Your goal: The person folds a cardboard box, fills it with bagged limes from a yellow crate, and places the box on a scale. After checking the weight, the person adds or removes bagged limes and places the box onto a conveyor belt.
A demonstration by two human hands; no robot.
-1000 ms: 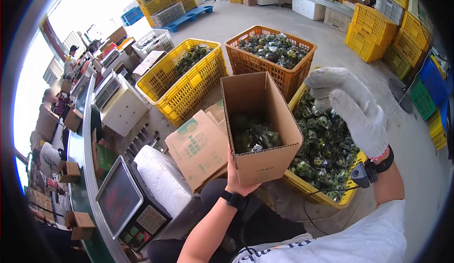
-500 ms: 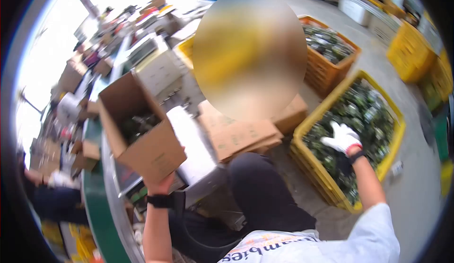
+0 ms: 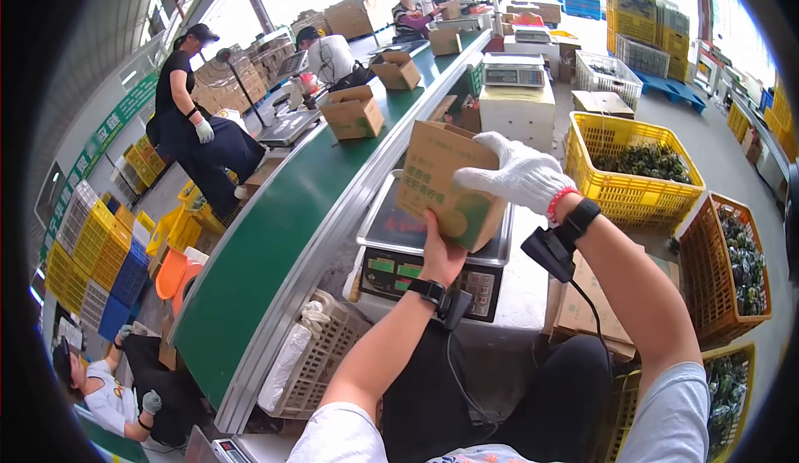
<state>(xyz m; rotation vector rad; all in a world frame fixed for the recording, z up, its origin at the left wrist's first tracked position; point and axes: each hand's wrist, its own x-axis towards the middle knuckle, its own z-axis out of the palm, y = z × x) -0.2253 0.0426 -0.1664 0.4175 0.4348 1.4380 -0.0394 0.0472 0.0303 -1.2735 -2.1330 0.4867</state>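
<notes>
A small printed cardboard box (image 3: 429, 168) is tilted between my two hands, over the metal pan of a digital weighing scale (image 3: 381, 232). My bare left hand (image 3: 444, 253) grips its lower front corner, thumb against the printed face. My right hand (image 3: 523, 173), in a white knitted glove, clasps the upper right side, its thumb on the printed front and its fingers over the top edge. The box's inside is hidden from this side. Green digits are lit on the scale's front panel.
A green conveyor belt (image 3: 262, 276) runs along my left, carrying open cartons (image 3: 354, 113). To the right stand a yellow crate (image 3: 632, 198) and an orange-brown crate (image 3: 712, 297) of dark green, wrapped-looking items. Flat cardboard (image 3: 595, 305) lies near my knee. Other people work beyond the belt.
My view has swung left toward the belt. My right hand has left the yellow crate and come onto the box. The box has moved from beside the belt to over the scale.
</notes>
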